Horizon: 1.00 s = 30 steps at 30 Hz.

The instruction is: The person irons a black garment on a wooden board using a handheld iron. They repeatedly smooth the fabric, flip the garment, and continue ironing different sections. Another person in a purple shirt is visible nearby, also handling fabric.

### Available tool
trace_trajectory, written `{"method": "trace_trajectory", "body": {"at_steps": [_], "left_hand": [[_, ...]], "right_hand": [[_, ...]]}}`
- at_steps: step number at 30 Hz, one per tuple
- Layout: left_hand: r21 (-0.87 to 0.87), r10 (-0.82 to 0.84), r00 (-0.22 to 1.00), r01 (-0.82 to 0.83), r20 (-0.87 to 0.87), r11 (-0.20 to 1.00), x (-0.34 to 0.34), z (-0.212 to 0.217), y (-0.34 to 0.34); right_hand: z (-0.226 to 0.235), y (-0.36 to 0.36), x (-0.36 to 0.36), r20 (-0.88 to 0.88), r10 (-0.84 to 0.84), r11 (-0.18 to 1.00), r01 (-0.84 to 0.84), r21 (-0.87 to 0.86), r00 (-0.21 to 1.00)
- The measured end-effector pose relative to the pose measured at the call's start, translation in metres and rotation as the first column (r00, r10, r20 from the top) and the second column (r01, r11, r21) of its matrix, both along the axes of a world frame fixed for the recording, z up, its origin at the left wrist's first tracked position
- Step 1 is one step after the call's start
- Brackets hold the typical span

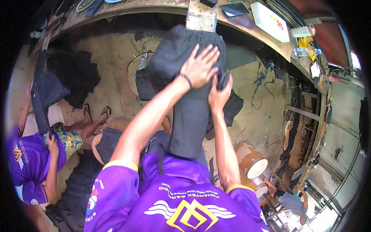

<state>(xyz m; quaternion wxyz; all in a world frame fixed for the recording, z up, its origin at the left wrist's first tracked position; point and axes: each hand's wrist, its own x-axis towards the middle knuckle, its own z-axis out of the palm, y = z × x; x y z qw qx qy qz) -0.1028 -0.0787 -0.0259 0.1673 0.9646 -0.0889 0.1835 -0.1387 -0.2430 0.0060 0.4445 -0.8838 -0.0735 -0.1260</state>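
Currently has a black garment (189, 127) spread from the lap up to a pale board (201, 21) at the desk (154, 4). Resting the left hand (200, 69) flat on its gathered far part, fingers stretched out, palm down. With the right hand (220, 92), gripping a small black thing (223, 80) at the garment's right edge; cannot tell whether tool or folded cloth. Farther out, can see a person (42, 154) in purple, leftward, holding black cloth (48, 91), and on the desk, rightward, a white box (269, 21).

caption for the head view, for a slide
Left hand lies flat on a black garment while the right hand holds something dark at its edge.
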Motion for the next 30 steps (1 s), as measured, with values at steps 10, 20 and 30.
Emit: {"method": "trace_trajectory", "body": {"at_steps": [10,20,30], "left_hand": [[0.435,0.115,0.619,0.394,-0.777,0.81,0.05,0.123,0.016],[0.106,0.008,0.897,-0.061,0.442,0.992,0.044,0.051,0.041],[-0.02,-0.032,0.995,0.031,-0.089,0.999,0.127,0.033,0.082]], "right_hand": [[-0.023,-0.022,-0.037,0.005,0.088,0.995,-0.087,-0.052,0.996],[0.008,-0.046,-0.035,0.123,0.63,0.774,-0.632,-0.022,0.767],[0.023,0.045,0.088,-0.153,0.956,0.26,-0.964,0.06,0.249]]}}
